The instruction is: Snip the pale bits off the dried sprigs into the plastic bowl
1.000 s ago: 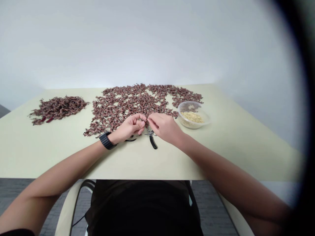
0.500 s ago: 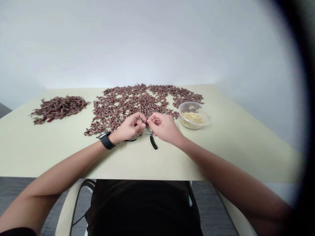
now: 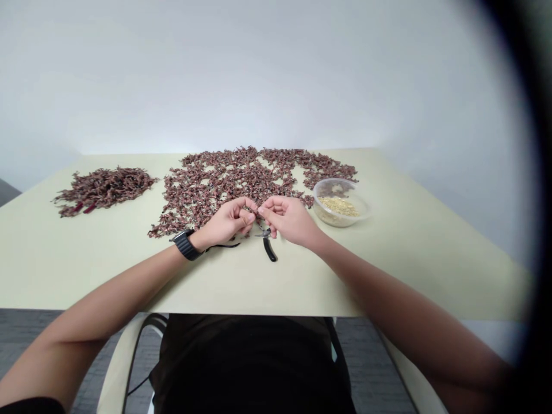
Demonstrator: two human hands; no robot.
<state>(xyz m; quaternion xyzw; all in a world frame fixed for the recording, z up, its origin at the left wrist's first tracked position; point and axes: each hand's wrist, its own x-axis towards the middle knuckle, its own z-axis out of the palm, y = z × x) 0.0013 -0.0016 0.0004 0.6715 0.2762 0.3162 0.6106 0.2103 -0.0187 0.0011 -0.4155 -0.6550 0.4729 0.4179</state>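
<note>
My left hand (image 3: 230,221), with a black watch (image 3: 186,244) on its wrist, is closed in a pinch. My right hand (image 3: 290,221) pinches too, its fingertips almost meeting those of the left. Between them is a small dark reddish-brown piece, mostly covered by the fingers; it resembles the pieces in the wide spread (image 3: 241,178) just behind. Below the right hand lies a small cutting tool like pliers, with a black handle (image 3: 269,250) and metal jaws, partly hidden. A thin, dark curved object (image 3: 226,246) lies under the left hand.
At the right stands a clear plastic tub (image 3: 340,221) holding small golden-yellow bits. A heaped pile of reddish-brown pieces (image 3: 110,187) sits at the left. The pale yellow table (image 3: 302,293) meets a white wall behind; a chair arm (image 3: 118,362) shows below.
Both hands stay pinched together at nearly the same spot, with only slight finger shifts. A little more of the pliers and the thin dark object shows.
</note>
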